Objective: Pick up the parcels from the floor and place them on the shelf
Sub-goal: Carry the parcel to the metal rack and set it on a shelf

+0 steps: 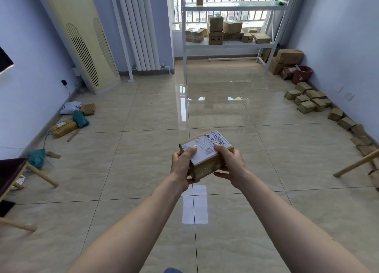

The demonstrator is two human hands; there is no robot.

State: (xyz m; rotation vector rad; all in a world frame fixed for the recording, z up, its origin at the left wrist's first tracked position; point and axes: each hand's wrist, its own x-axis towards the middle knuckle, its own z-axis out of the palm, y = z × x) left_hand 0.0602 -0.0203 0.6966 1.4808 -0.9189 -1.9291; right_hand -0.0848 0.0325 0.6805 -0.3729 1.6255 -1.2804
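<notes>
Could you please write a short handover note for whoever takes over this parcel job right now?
Left hand and right hand: both have a grip on one small labelled parcel, held mid-room, facing the shelf.
Done: several boxes already sit on the shelf's lower level, one on the upper.
Left: shelve the held parcel, then collect the small boxes along the right wall and the packages by the left wall.

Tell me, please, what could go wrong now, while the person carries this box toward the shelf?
The parcel is held only by the left hand and right hand at its near end, so it might tip forward. The floor looks glossy, perhaps slippery. The shelf already holds crowded boxes; placing another could knock one off.
</notes>
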